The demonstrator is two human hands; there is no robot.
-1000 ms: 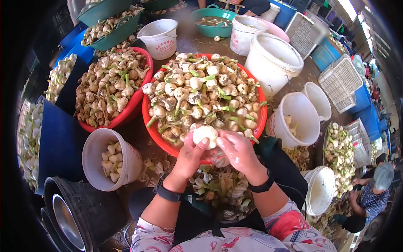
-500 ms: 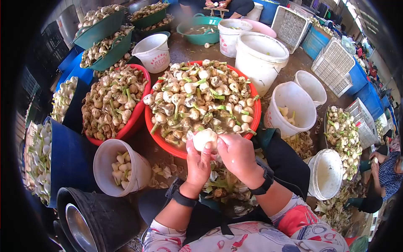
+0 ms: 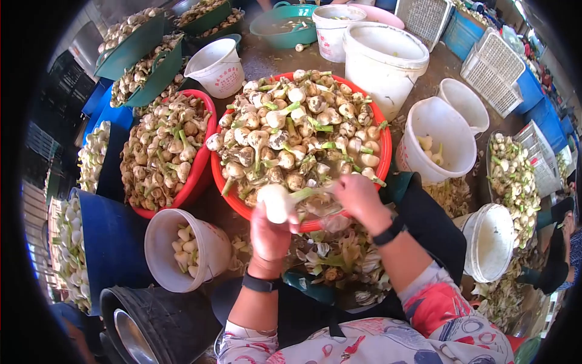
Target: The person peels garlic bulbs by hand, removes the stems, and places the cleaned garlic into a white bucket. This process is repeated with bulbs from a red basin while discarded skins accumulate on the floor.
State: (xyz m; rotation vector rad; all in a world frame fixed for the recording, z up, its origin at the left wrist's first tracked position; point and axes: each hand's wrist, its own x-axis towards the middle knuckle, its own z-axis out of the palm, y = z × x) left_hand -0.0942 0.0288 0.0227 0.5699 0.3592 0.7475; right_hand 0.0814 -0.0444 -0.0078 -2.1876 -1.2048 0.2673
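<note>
My left hand [image 3: 271, 235] is closed around a white, peeled-looking garlic bulb [image 3: 276, 202], its green stem [image 3: 302, 193] pointing right. Just right of the bulb, my right hand [image 3: 362, 198] is pinched at the end of a pale strip of garlic skin [image 3: 324, 190] running along the stem; motion blurs the fingertips. Both hands are over the near rim of a red basin [image 3: 386, 151], which is heaped with dirt-streaked garlic bulbs [image 3: 257, 138] sitting in murky water.
At left stand another red tub [image 3: 208, 142] of brown garlic and a white bucket [image 3: 159, 252] holding clean bulbs. White buckets [image 3: 418, 136] line the right side. Garlic peelings [image 3: 342, 258] lie between my legs. A black bucket [image 3: 163, 321] stands lower left, a blue barrel [image 3: 112, 249] behind it.
The bulb and my left hand have shifted slightly left. My right hand has pulled away to the right, drawing a skin strip out from the bulb. The view has tilted down a little.
</note>
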